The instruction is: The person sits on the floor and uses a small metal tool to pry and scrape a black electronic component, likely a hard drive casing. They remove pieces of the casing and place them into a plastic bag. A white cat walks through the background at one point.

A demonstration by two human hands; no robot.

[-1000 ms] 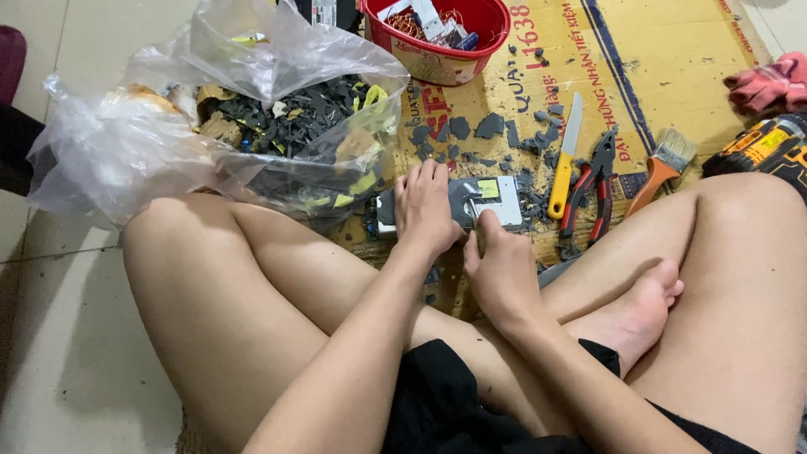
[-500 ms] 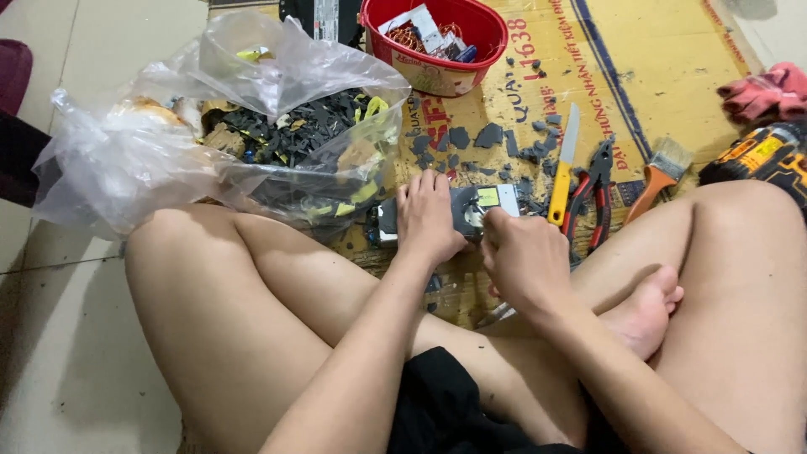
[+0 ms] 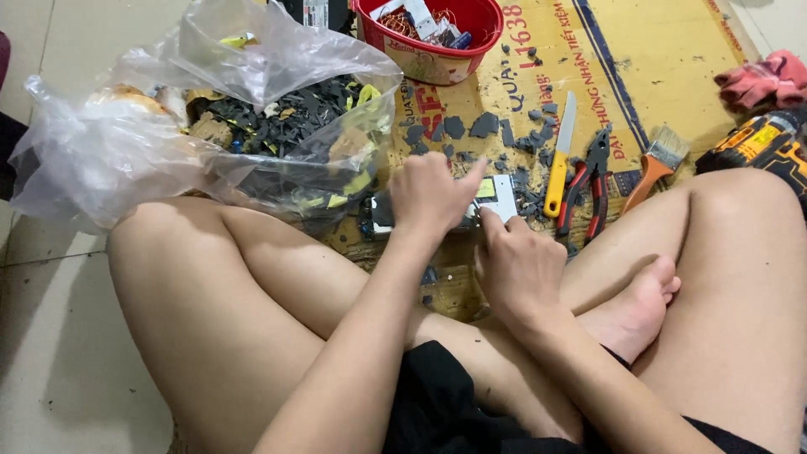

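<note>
At the centre of the frame, a small white-and-grey board [image 3: 494,202] is pinned flat on the yellow mat [image 3: 672,50] by the closed left hand [image 3: 433,195], while the right hand [image 3: 517,265] is curled against its lower edge; what its fingers pinch cannot be told. A slip could be caused by the loose grey chips [image 3: 471,128] underneath, sending fingers toward the yellow-handled knife [image 3: 558,155] and red pliers [image 3: 588,181] just right. Pale floor tiles [image 3: 50,336] are seen at left.
</note>
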